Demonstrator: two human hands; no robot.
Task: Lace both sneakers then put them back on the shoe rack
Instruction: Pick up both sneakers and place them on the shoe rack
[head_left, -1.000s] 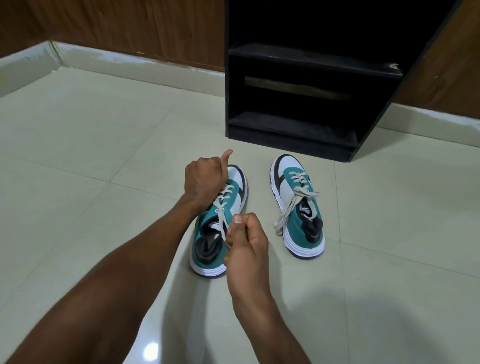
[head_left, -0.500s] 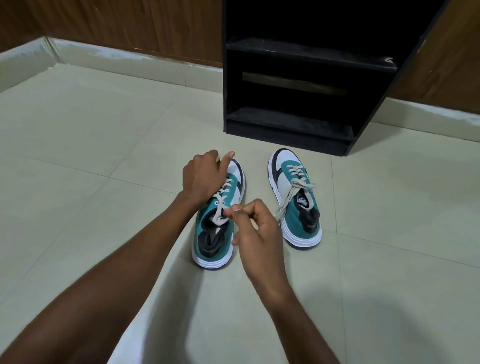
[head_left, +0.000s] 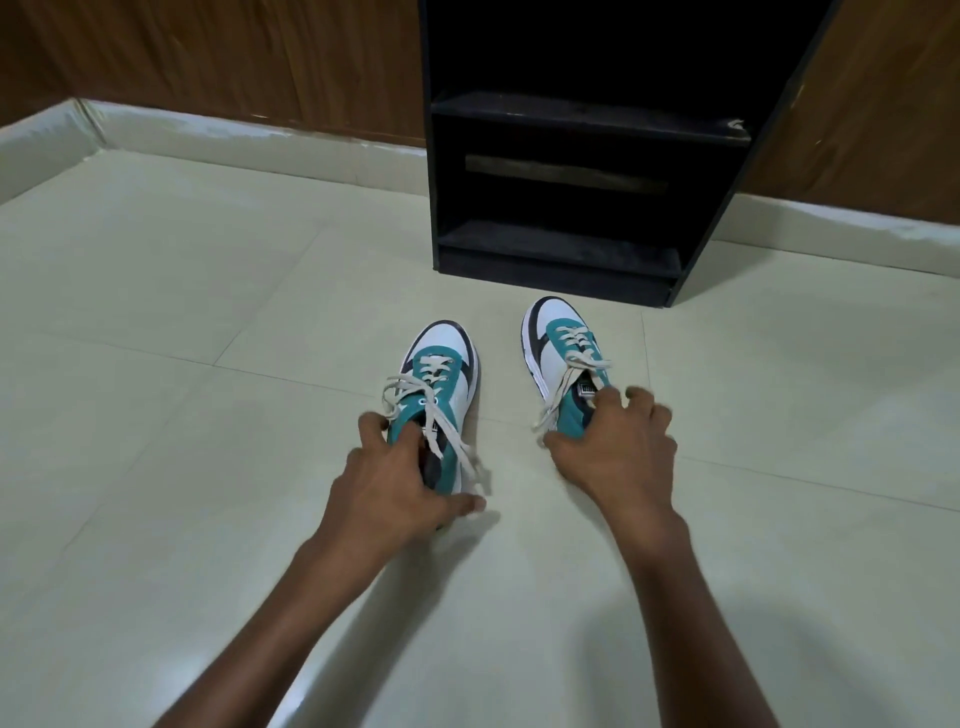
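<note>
Two teal, white and black sneakers stand side by side on the pale tiled floor, toes toward the rack. The left sneaker (head_left: 444, 371) carries cream laces tied in a loose bow. My left hand (head_left: 400, 483) wraps around its heel end, thumb on the right side, fingers on the left. The right sneaker (head_left: 558, 345) is laced too, with lace ends hanging down its left side. My right hand (head_left: 621, 449) covers its heel and grips it from above. The black shoe rack (head_left: 566, 254) stands just beyond the toes, its shelves bare.
Wood-panelled walls with a pale skirting (head_left: 249, 143) run behind the rack and along the left. The rack's lowest shelf (head_left: 558, 244) sits close above the floor. Open tiled floor (head_left: 156, 322) stretches to the left and right of the shoes.
Both hands let go of the left sneaker's lace. The left hand dropped to that shoe's heel, and the right hand crossed over to the right sneaker's heel.
</note>
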